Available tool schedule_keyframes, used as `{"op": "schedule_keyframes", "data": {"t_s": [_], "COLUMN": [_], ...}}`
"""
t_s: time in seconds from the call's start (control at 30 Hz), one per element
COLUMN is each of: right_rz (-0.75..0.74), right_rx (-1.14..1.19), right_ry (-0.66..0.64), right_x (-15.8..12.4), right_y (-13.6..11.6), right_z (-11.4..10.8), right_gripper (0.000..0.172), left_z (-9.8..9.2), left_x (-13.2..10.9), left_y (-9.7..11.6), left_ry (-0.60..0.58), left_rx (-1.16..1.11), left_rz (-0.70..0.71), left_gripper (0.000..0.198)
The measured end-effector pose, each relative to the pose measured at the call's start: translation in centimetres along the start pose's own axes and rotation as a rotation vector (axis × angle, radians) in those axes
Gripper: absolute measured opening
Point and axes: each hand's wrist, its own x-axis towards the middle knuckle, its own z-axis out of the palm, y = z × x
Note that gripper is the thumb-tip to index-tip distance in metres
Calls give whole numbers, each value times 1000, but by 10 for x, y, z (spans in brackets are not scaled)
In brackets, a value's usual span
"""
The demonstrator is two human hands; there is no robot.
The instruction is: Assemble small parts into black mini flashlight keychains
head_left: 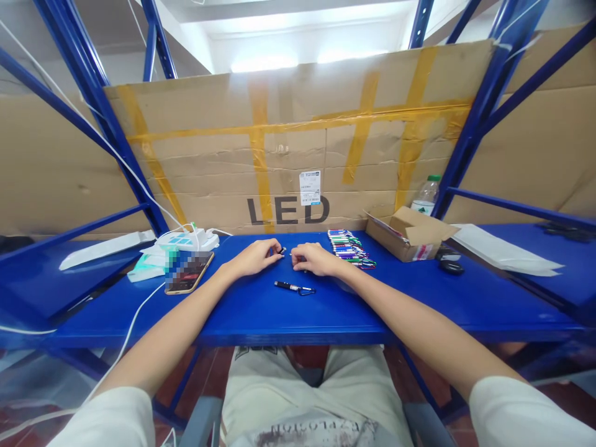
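1. Black pen: lies on the blue table, at six o'clock from the gap between my hands, long axis roughly nine to three; its clip, at the three o'clock end, is nearer my right hand.
2. My left hand pinches a small black piece narrowly.
3. My right fingers are curled; I cannot tell what they hold.
4. Carton: between two and three o'clock from my right hand, flaps raised, contents unclear.
5. Coloured pens: rowed between that hand and the carton.
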Motion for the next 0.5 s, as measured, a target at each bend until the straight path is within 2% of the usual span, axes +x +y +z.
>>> {"op": "schedule_keyframes", "data": {"t_s": [0.3,0.37,0.5], "right_rz": [14,19,33], "right_rx": [137,130,26], "right_ry": [-21,2,38], "right_x": [3,3,-4], "right_y": [2,7,20], "right_z": [4,1,-10], "right_gripper": [5,4,14], "left_z": [-2,-3,-4], "left_x": [-1,-1,-1], "left_y": [1,1,2], "left_ry": [13,14,10], "left_rx": [4,2,-3], "left_rz": [12,4,-15], "left_gripper": [30,31,32]}}
